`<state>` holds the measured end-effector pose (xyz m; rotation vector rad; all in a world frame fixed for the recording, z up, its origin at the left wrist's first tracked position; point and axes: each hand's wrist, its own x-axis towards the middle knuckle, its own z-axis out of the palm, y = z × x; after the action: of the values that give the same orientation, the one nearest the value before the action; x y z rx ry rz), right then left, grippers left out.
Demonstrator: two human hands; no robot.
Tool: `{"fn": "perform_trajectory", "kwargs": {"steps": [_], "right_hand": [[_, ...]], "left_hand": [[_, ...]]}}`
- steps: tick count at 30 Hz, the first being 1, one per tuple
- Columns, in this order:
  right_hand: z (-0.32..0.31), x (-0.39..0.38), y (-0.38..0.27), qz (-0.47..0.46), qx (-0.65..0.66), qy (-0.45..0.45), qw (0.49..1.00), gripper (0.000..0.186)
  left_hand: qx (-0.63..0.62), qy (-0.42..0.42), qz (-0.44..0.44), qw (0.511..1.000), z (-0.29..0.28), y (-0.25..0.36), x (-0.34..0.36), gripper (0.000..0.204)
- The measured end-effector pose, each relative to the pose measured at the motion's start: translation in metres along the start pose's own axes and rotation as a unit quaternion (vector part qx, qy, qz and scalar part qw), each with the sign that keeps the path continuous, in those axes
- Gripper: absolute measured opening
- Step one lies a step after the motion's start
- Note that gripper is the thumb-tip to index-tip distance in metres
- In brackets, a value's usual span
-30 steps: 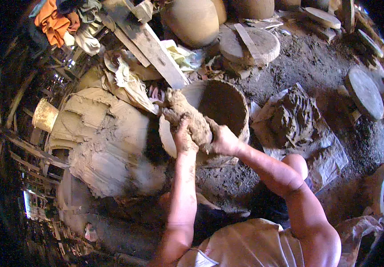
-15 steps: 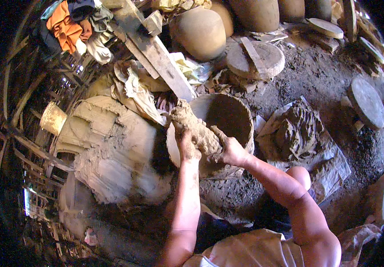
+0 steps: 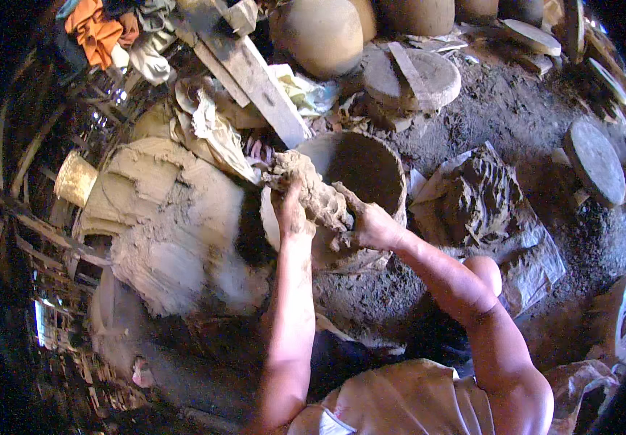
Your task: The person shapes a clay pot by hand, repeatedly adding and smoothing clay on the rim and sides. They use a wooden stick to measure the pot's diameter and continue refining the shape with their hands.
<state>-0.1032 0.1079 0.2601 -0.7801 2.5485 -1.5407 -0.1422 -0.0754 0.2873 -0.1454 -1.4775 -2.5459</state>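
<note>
A thick, lumpy roll of wet clay is held between my two hands, slanting from upper left to lower right. My left hand wraps the roll's upper left part, its fingers mostly hidden beneath. At the lower right end, my right hand grips with the thumb on top; clay smears both hands. Under the roll stands a wide round clay pot, its inside dark. The roll hangs over the pot's left and middle part.
Left of the pot lies a large mound of smooth wet clay. Darker clay rests on a sheet at right. A wooden plank slants behind. Round pots and a disc with a stick stand farther back.
The view has shifted a little, so everything sits slightly higher and more to the left. Both hands still hold the clay roll over the pot, and its surface looks more squeezed.
</note>
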Motion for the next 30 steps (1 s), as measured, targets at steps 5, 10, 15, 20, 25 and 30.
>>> {"fn": "perform_trajectory", "kwargs": {"steps": [5, 10, 15, 20, 25, 30], "right_hand": [[0.0, 0.001, 0.001, -0.076, 0.353, -0.043, 0.932, 0.098], [0.007, 0.003, 0.005, -0.06, 0.082, 0.041, 0.994, 0.09], [0.001, 0.001, 0.002, -0.044, 0.041, -0.013, 0.998, 0.099], [0.002, 0.001, -0.003, -0.061, 0.478, -0.126, 0.867, 0.097], [0.016, 0.003, 0.001, -0.074, 0.236, 0.015, 0.969, 0.087], [0.002, -0.001, -0.008, -0.091, 0.083, 0.022, 0.992, 0.106]], "left_hand": [[-0.099, 0.005, 0.011, 0.995, -0.008, -0.018, -0.008, 0.045], [-0.033, -0.067, 0.014, 0.997, -0.005, -0.01, -0.006, 0.068], [0.078, 0.032, 0.145, 0.986, 0.009, 0.001, -0.008, 0.065], [-0.026, -0.05, 0.073, 0.996, 0.014, 0.009, -0.024, 0.068], [-0.02, -0.05, 0.035, 0.998, 0.022, 0.018, -0.023, 0.069], [0.089, -0.013, 0.153, 0.984, 0.026, 0.019, -0.02, 0.063]]}}
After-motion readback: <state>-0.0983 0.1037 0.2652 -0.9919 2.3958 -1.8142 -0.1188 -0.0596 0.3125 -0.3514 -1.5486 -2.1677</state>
